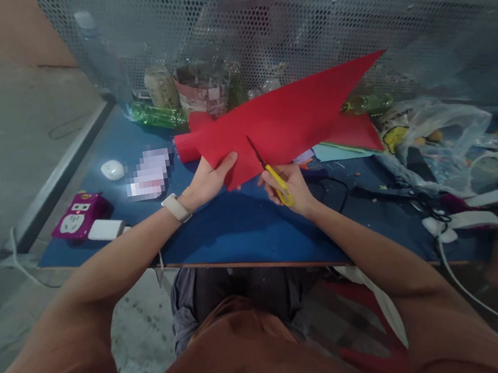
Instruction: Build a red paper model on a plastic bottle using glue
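Note:
A large sheet of red paper (285, 117) is held up over the blue table, its pointed corner reaching to the upper right. My left hand (214, 176) grips its lower left edge, thumb on top and fingers underneath. In my right hand (295, 188) is a pair of scissors with yellow handles (283, 188). The dark blades lie at the sheet's lower edge and point up and left; whether they are parted is hard to make out. Behind my left hand, a red paper roll (186, 148) rests on the table. Light blue paper (342, 150) lies partly under the red sheet.
A purple power adapter (77, 217), a white case (113, 169) and a blurred-out phone-like item (151, 174) lie left. Bottles, including a green one (159, 115), line the mesh panel (320, 11). Right are a plastic bag (447, 123), cables and a white glue gun-like tool (466, 219).

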Motion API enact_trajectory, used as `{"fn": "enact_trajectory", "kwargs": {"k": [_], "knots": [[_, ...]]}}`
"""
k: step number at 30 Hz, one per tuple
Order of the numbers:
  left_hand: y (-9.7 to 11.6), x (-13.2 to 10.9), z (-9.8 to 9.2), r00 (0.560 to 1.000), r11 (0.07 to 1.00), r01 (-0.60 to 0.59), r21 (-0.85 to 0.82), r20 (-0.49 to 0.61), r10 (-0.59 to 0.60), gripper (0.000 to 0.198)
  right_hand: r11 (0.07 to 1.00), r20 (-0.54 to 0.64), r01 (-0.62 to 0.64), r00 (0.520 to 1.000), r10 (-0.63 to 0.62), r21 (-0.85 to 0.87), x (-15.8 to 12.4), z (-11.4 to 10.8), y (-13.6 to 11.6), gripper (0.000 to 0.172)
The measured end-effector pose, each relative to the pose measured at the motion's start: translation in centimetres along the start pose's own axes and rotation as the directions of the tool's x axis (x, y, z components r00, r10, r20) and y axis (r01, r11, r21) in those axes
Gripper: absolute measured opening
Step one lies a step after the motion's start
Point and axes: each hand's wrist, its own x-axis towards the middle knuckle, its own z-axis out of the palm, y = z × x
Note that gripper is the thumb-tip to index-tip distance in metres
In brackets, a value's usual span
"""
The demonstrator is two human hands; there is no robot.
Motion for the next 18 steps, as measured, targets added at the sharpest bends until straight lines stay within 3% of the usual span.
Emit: {"fn": "enact_trajectory", "kwargs": {"k": [4, 10, 15, 18], "knots": [[-0.6, -0.1, 0.1, 0.999, 1.000, 0.019, -0.012, 0.047, -0.019, 0.072, 1.000, 0.003, -0.009, 1.000, 0.009, -0.010, -0.1, 0.0, 0.1, 0.077], [-1.9, 0.3, 0.3, 0.998, 0.999, -0.048, -0.013, -0.048, 0.047, 0.068, 1.000, -0.018, -0.007, 1.000, 0.007, 0.016, 0.0, 0.2, 0.3, 0.074], [-2.1, 0.4, -0.1, 0.999, 0.999, -0.034, -0.011, 0.005, 0.034, 0.068, 0.998, -0.024, 0.032, 0.999, -0.031, 0.045, 0.2, 0.3, 0.1, 0.073], [-2.1, 0.5, -0.2, 0.998, 0.997, -0.067, 0.030, -0.015, 0.067, 0.070, 0.999, -0.018, 0.029, 0.999, -0.028, 0.044, 0.1, 0.1, 0.3, 0.070]]}}
